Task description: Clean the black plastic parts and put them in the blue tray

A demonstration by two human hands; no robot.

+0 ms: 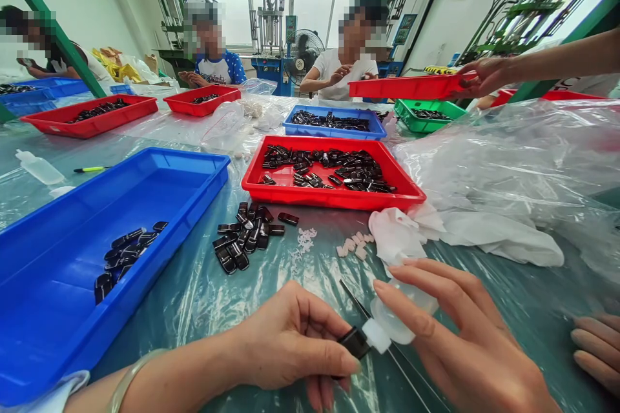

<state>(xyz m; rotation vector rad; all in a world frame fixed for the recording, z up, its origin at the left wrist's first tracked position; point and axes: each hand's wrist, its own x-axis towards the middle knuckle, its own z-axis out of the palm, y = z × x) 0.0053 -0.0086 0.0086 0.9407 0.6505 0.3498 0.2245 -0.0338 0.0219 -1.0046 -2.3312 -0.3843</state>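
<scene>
In my left hand [290, 342] a small glossy black plastic piece [355, 342] is pinched between thumb and fingers. My right hand [465, 335] is open, its fingers stretched over a translucent squeeze bottle [394, 319] with a white cap [376, 335]; whether they touch it I cannot tell. The cap lies close beside the black piece. Metal tweezers [356, 298] rest on the table, passing behind the cap. Beyond my hands are a pile of black pieces [247, 232], white bits [304, 242], small pale pink blocks [356, 245] and a white cloth [397, 232].
A blue tray [194, 184] at left and a red tray [334, 197] ahead hold black pieces. Plastic sheeting [523, 168] covers the right side. A co-worker's hand [489, 74] holds another red tray [402, 88]. Someone's fingers [600, 345] show at the right edge.
</scene>
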